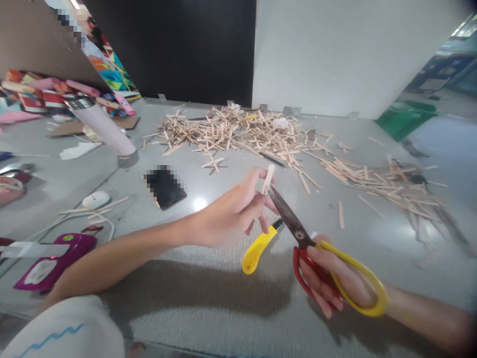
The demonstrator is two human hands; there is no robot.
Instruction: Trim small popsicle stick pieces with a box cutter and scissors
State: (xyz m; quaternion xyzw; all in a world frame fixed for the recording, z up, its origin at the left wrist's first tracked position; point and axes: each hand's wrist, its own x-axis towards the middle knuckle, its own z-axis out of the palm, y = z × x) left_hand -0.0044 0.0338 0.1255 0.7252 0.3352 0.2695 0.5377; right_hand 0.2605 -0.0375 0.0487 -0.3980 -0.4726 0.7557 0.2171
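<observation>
Between the thumb and fingers of my left hand [242,206] is a short wooden craft stick [268,179], held up above the table. My right hand [328,273] grips scissors [298,233] with one red and one yellow handle, thumb and fingers through the loops. The scissor tips point up and left, at the lower end of the stick; whether they touch it I cannot tell. A yellow utility knife [259,251] lies on the table below my left fingers.
Behind my hands spreads a heap of craft sticks [223,132], with more scattered at the right [391,194]. A phone [164,186], a white mouse [96,200], a tilted pale bottle [104,124] and a purple device [55,263] are on the left. A green bin [406,119] stands beyond the table.
</observation>
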